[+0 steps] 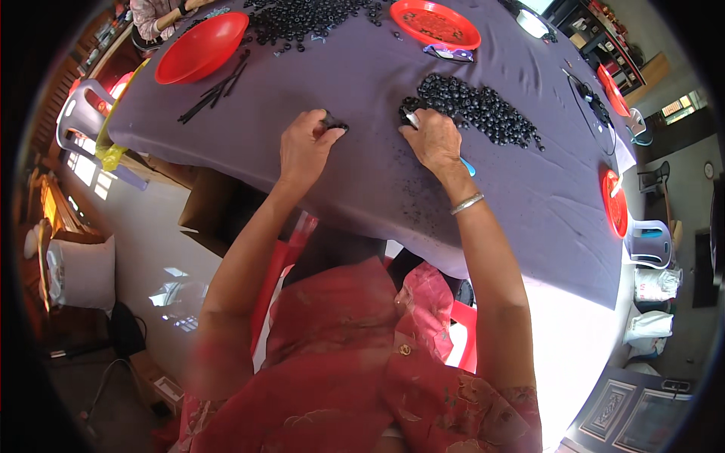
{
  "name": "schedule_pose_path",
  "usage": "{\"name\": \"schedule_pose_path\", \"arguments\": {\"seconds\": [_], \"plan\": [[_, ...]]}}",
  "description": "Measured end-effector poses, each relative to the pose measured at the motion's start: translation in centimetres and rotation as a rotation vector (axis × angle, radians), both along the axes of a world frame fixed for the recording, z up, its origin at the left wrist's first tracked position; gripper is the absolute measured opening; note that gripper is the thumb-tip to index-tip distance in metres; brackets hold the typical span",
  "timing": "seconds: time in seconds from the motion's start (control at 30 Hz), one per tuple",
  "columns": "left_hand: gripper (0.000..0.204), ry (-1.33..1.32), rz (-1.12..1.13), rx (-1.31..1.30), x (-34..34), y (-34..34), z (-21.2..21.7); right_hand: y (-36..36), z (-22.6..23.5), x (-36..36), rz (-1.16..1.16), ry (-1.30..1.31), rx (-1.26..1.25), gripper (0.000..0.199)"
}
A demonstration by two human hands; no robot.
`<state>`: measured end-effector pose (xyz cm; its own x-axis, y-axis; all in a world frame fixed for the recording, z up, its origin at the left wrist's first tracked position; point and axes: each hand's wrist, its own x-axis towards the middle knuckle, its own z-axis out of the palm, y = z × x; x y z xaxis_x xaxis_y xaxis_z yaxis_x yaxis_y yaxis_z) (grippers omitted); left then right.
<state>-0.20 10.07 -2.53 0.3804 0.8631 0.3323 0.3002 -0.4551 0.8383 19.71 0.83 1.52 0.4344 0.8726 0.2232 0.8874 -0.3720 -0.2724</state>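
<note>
black round pieces (487,112) lie heaped on the purple cloth (355,83), just beside the right hand (434,141), which curls around a white object (412,119) (something blue (469,167) pokes out near its wrist); the left hand (304,147) pinches a small dark piece (333,121).

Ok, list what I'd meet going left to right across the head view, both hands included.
Left grey-lilac chair → deep red bowl → left hand → right hand → black cable → right lilac chair.
</note>
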Motion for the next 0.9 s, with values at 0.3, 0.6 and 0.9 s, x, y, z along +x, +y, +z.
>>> {"name": "schedule_pose_path", "arguments": {"seconds": [0.3, 0.6, 0.9], "plan": [[0.013, -0.613, -0.72, -1.183, -1.0, -8.9, 4.2, -9.7, 4.2, -5.0, 0.414, 0.705, 0.406, 0.02], [0.014, -0.792, -1.011, -1.235, -0.5, -12.3, 3.1, -13.5, 3.2, -7.1, 0.5, 0.978, 0.549, 0.024], [0.011, -0.83, -0.976, -1.279, 0.0, -12.9, 3.2, -13.8, 3.3, -6.8, 0.468, 0.868, 0.527, 0.026]]}}
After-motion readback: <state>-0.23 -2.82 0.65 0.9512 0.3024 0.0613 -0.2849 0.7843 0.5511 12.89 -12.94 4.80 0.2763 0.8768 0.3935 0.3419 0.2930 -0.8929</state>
